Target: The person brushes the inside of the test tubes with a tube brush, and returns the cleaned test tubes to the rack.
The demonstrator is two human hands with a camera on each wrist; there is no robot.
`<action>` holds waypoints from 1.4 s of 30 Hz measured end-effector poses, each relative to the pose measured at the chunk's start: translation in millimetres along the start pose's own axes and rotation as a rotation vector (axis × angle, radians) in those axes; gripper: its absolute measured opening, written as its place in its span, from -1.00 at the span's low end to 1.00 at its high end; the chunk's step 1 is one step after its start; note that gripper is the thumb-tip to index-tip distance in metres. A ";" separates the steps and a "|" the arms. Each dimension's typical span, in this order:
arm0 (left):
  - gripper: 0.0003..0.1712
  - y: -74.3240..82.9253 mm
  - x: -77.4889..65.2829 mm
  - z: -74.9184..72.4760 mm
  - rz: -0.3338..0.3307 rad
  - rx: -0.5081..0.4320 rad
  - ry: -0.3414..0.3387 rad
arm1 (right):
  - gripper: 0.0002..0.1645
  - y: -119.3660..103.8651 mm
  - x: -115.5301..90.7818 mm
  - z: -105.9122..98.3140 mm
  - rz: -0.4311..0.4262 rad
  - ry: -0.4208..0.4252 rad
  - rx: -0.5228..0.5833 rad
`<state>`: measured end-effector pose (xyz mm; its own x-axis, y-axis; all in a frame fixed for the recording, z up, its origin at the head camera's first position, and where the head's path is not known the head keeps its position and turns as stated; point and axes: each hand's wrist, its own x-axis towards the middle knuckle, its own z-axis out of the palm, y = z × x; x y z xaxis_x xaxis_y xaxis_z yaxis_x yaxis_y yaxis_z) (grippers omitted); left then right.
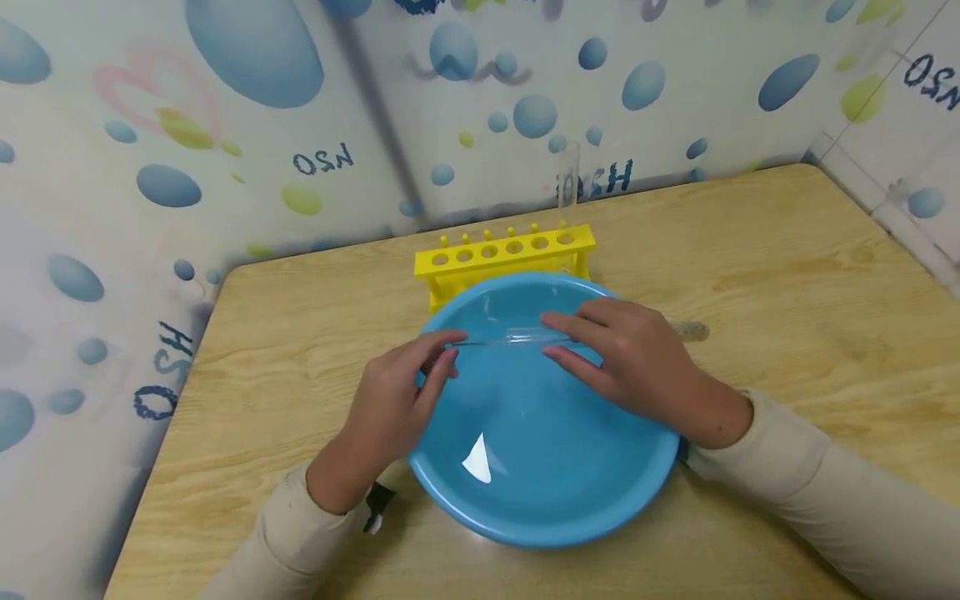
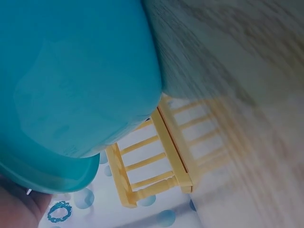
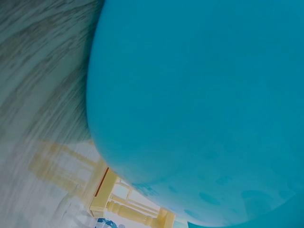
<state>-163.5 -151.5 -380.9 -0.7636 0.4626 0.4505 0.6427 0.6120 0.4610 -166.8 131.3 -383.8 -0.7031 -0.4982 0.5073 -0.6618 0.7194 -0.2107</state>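
Observation:
In the head view, my left hand (image 1: pixel 397 392) pinches a thin wire handle between thumb and fingers; it looks like a test tube brush (image 1: pixel 480 342). The wire runs into a clear glass test tube (image 1: pixel 525 336), which my right hand (image 1: pixel 637 358) holds around its middle. Past the right hand, a speckled, bristly-looking end lines up with the tube. Both hands are above a blue basin (image 1: pixel 543 533), with the tube lying roughly level. In the left wrist view only part of a hand (image 2: pixel 19 206) shows by the basin's rim; the right wrist view shows no fingers.
A yellow test tube rack (image 1: pixel 502 250) stands behind the basin, with one clear tube (image 1: pixel 568 179) upright in its rightmost hole. The wooden table (image 1: pixel 300 333) meets a patterned wall at the back. A small dark object (image 1: pixel 378 504) is by the left wrist.

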 end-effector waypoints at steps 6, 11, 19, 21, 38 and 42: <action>-0.64 0.1 0.3 0.2 -0.023 -0.002 -0.027 | -0.41 -0.4 0.4 -1.4 0.016 -0.011 -0.010; -0.64 -0.3 0.3 0.4 -0.017 -0.005 -0.034 | -0.42 -0.4 0.5 -1.5 0.019 -0.006 -0.004; -0.78 -2.5 0.3 2.2 -0.032 -0.023 -0.055 | -0.44 0.5 1.0 -1.2 0.022 0.008 -0.015; -0.82 -4.0 0.1 3.0 -0.074 -0.088 -0.066 | -0.45 0.6 0.9 -0.8 0.020 0.020 -0.017; -0.74 -14.8 -0.3 1.8 -0.172 -0.472 -0.062 | -0.40 0.0 2.7 -1.1 -0.057 0.102 -0.028; -0.75 -13.8 -1.4 3.4 -0.156 -0.424 -0.060 | -0.41 -0.7 2.5 -0.6 -0.041 0.089 -0.027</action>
<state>-171.5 -158.4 -390.5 -0.8474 0.4296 0.3119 0.4792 0.3658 0.7979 -167.9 129.8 -381.9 -0.6489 -0.4832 0.5877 -0.6813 0.7129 -0.1661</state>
